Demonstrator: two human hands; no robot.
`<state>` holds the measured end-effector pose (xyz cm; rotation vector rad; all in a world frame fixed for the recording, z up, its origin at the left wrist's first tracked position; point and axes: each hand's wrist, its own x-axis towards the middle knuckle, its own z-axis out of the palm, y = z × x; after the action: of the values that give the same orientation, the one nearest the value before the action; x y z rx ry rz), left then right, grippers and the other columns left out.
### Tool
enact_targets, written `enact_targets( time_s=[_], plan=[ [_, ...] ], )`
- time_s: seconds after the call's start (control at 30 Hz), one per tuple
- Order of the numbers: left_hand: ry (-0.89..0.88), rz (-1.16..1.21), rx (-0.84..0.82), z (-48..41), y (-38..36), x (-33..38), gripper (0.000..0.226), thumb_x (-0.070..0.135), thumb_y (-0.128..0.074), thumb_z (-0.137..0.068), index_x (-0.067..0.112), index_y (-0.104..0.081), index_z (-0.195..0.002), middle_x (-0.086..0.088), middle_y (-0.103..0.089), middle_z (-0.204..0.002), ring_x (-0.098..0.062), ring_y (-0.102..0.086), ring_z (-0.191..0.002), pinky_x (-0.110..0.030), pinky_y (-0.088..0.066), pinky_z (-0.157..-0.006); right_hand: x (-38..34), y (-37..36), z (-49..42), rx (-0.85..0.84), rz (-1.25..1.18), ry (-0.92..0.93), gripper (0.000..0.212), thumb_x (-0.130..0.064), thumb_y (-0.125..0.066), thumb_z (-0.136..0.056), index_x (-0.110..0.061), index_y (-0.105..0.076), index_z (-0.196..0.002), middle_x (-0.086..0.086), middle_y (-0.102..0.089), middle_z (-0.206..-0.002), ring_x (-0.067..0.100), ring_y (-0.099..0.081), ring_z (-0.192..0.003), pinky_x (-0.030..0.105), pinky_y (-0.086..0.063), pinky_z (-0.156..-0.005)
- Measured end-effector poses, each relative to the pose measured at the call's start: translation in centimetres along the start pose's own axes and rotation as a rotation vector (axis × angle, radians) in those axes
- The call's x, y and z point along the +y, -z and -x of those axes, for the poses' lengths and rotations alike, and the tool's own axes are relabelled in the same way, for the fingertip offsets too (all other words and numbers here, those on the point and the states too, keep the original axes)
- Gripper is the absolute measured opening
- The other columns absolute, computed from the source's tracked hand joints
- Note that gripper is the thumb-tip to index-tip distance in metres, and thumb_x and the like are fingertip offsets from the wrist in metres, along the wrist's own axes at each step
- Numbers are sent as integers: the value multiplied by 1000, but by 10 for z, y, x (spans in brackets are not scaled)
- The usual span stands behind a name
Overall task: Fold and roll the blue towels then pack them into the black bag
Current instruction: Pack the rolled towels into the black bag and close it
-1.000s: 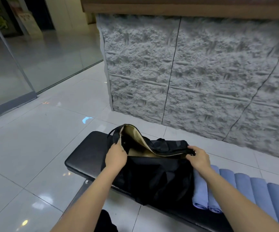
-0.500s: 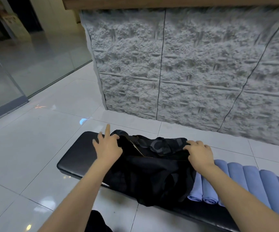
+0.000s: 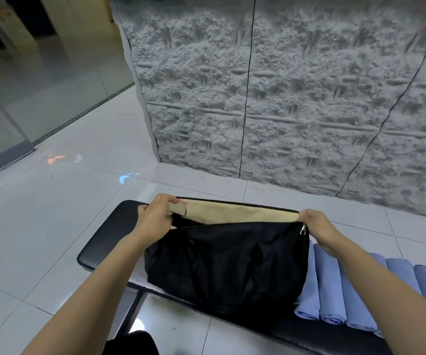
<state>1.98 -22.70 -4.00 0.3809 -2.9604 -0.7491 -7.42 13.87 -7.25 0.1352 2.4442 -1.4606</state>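
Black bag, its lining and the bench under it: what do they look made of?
The black bag looks like thin matte woven fabric, probably nylon or polyester; it slumps and creases softly. Its lining is a smooth, matte tan cloth. The zipper pull is shiny and looks like metal. The bench has a black padded top, likely leather or vinyl, with a slight sheen and a rounded edge.
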Motion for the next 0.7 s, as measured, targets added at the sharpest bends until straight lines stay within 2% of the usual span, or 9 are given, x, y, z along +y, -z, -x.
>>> enact_targets(
  time_s=[0.1,0.2,0.3,0.37,0.43,0.5,0.57,0.63,0.7],
  plan=[
    [4,71,-4,8,3,-7,38,8,-57,-77,31,-49,-106,16,-50,-113,-8,-46,-91,-23,-14,-88,-9,-4,-7,-36,-165,-20,31,-3,-38,-94,-10,-48,-66,1,-42,-62,14,-32,-57,29,-28,-57],
    [50,132,-30,14,4,-17,36,35,-71,-69,29,-55,-102,16,-57,-101,-9,-53,-93,-33,-31,-99,-14,-11,-17,-39,-213,-41,28,-3,-40,-92,-9,-52,-68,2,-45,-63,16,-33,-58,28,-28,-55],
    [24,-83,-61,22,5,-23,42,55,-73,-70,18,-61,-84,9,-57,-79,-15,-56,-79,-33,-43,-76,-12,-25,-26,15,-156,-65,24,-5,-34,-94,-10,-53,-79,7,-46,-73,19,-36,-64,30,-30,-59],
    [10,-134,-92,26,6,-25,54,62,-65,-74,14,-44,-59,3,-43,-59,-14,-41,-56,-30,-31,-55,-12,-33,-33,53,-108,-57,25,-8,-30,-94,-12,-53,-83,9,-48,-80,21,-40,-70,33,-33,-65],
    [-24,-89,-104,27,10,-28,60,60,-59,-80,16,-28,-54,2,-29,-52,-13,-26,-51,-28,-20,-52,-21,-36,-41,68,-85,-30,27,-10,-30,-95,-8,-54,-83,10,-53,-83,23,-44,-72,33,-36,-67],
    [-32,113,-56,28,15,-32,53,51,-58,-86,17,-38,-51,5,-32,-49,-8,-28,-49,-28,-23,-54,-37,-39,-49,68,-100,25,28,-14,-30,-99,-8,-52,-83,8,-51,-82,20,-43,-70,32,-35,-65],
    [8,351,39,29,16,-35,37,41,-61,-88,27,-57,-55,11,-47,-49,-4,-40,-50,-27,-32,-56,-53,-41,-53,68,-136,85,29,-19,-32,-102,-11,-49,-80,4,-47,-77,18,-40,-67,31,-31,-61],
    [37,414,81,31,9,-34,19,36,-63,-88,28,-63,-70,8,-56,-52,-7,-46,-52,-27,-37,-60,-54,-45,-57,91,-58,125,30,-22,-33,-102,-10,-49,-80,4,-47,-75,21,-41,-71,32,-30,-60],
    [41,381,81,33,-4,-35,12,30,-62,-89,27,-57,-79,4,-51,-51,-10,-42,-52,-29,-38,-61,-43,-50,-59,134,119,85,27,-20,-35,-100,-7,-54,-86,10,-56,-86,28,-49,-82,36,-36,-66]
  ],
)
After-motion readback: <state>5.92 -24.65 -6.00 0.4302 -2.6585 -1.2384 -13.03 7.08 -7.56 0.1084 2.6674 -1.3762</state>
